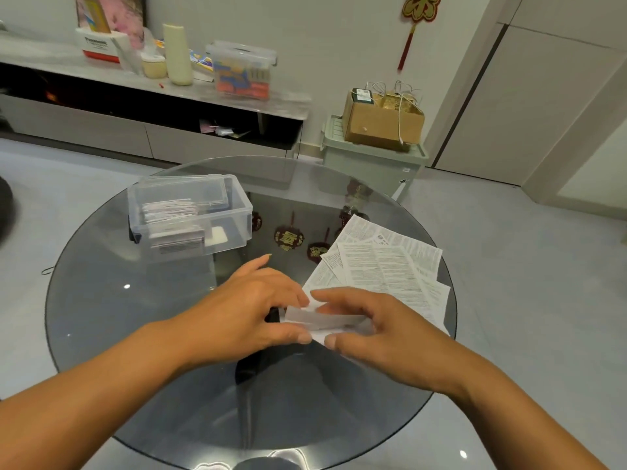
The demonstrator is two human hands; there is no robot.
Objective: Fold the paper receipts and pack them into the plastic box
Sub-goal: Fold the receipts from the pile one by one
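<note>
Folded receipt [322, 318]: long axis left-right, pinched between left hand [251, 307] and right hand [376, 330], ends hidden by fingers. Plastic box [190, 212]: beyond left hand, holding folded receipts.

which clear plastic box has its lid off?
The clear box on the glass table, open-topped with folded receipts stacked inside. The other clear box, on the shelf by the wall, has its lid clipped on.
</note>
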